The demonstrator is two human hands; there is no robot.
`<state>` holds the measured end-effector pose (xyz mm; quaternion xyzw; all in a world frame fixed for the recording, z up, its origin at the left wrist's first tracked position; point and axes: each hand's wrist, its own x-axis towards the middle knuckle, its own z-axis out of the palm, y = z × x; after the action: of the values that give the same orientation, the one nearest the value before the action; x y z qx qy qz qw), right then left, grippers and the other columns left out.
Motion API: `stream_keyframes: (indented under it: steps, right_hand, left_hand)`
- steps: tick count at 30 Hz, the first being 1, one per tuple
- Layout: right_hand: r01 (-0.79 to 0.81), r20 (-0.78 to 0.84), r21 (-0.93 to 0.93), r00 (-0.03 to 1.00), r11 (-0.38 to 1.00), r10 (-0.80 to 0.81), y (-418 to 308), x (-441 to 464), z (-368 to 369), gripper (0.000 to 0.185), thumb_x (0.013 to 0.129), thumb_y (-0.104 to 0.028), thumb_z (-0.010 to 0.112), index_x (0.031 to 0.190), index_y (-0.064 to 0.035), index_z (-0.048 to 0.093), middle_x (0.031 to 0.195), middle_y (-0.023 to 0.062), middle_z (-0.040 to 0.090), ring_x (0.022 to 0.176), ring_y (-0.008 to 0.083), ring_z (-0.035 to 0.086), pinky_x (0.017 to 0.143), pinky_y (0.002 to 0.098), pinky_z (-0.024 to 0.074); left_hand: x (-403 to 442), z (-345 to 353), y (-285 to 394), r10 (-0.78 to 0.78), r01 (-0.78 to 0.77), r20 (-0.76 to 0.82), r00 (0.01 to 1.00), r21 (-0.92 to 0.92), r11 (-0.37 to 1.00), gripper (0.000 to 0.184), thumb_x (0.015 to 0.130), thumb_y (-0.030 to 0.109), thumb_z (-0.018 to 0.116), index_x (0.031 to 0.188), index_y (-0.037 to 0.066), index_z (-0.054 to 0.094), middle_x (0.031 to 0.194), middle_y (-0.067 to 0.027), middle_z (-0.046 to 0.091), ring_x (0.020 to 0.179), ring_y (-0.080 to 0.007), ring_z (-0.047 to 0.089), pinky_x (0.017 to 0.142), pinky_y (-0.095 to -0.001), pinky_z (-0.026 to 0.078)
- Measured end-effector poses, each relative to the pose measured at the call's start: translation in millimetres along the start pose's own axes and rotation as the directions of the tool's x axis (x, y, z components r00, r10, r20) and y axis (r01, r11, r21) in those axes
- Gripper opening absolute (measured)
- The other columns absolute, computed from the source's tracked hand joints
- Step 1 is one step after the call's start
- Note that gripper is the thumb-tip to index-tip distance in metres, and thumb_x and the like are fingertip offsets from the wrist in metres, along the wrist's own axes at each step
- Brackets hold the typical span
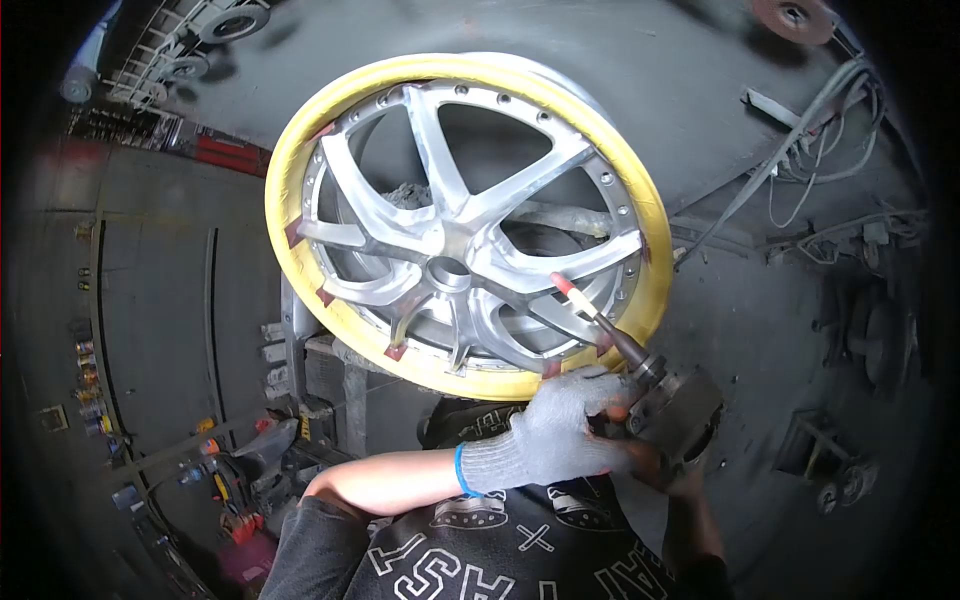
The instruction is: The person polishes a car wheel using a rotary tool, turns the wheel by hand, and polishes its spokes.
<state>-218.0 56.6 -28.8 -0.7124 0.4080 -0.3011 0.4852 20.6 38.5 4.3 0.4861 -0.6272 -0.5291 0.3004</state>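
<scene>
A silver multi-spoke alloy wheel rim point(455, 215), its outer lip wrapped in yellow tape point(290, 235), is tilted up in front of me. My left hand point(560, 425), in a grey knitted glove with a blue cuff, is closed at the near side of a dark die grinder point(675, 405). My right hand point(655, 462), shadowed and blurred, holds the grinder from below. The grinder's long shaft points up and left, ending in a red and cream tip point(575, 295) over a lower-right spoke. Whether the tip touches the metal, I cannot tell. Dark red tape pieces point(396, 352) sit along the rim's edge.
A metal stand point(350, 390) is behind and below the wheel. Cables point(820, 130) hang at upper right. A small wheeled cart point(825, 460) is on the right. Tools and bottles point(225, 480) lie at lower left, and a wire rack with discs point(190, 50) is at upper left.
</scene>
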Motion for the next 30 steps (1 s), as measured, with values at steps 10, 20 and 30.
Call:
stream_keyframes:
  steps: [10, 20, 30]
  right_hand:
    - [-0.280, -0.056, 0.280, 0.950, 0.918, 0.307, -12.8, -3.8, 31.3, 0.059, 0.070, -0.010, 0.085, 0.122, -0.0003, 0.059, 0.117, 0.0109, 0.068, 0.106, 0.0191, 0.065, 0.091, 0.0364, 0.0539]
    - [-0.120, -0.201, -0.352, 0.978, 0.928, 0.050, -65.2, 3.5, 92.9, 0.072, 0.061, -0.017, 0.088, 0.122, 0.0045, 0.058, 0.114, 0.0207, 0.065, 0.099, 0.0375, 0.066, 0.087, 0.0449, 0.0525]
    - [-0.108, -0.161, -0.744, 0.987, 0.659, -0.020, -112.1, 22.8, 103.7, 0.081, 0.055, -0.029, 0.091, 0.120, 0.0025, 0.055, 0.110, 0.0209, 0.063, 0.094, 0.0380, 0.064, 0.083, 0.0469, 0.0522]
  left_hand:
    - [-20.0, -12.2, -3.9, -0.008, 0.001, -0.064, 0.998, -0.109, 0.994, 0.073, 0.077, 0.035, 0.082, 0.133, -0.001, 0.053, 0.129, -0.0132, 0.060, 0.120, -0.0256, 0.057, 0.103, -0.0363, 0.042]
    - [-55.8, -88.2, -22.3, -0.036, 0.476, 0.588, 0.808, -0.616, 0.627, 0.075, 0.083, 0.028, 0.076, 0.143, -0.002, 0.042, 0.131, -0.0110, 0.057, 0.120, -0.0165, 0.053, 0.102, -0.0315, 0.043]
    - [-45.6, -93.7, -29.8, -0.053, 0.634, 0.689, 0.722, -0.629, 0.450, 0.056, 0.092, 0.036, 0.070, 0.131, -0.001, 0.053, 0.121, -0.0060, 0.060, 0.111, -0.0130, 0.055, 0.098, -0.0282, 0.042]
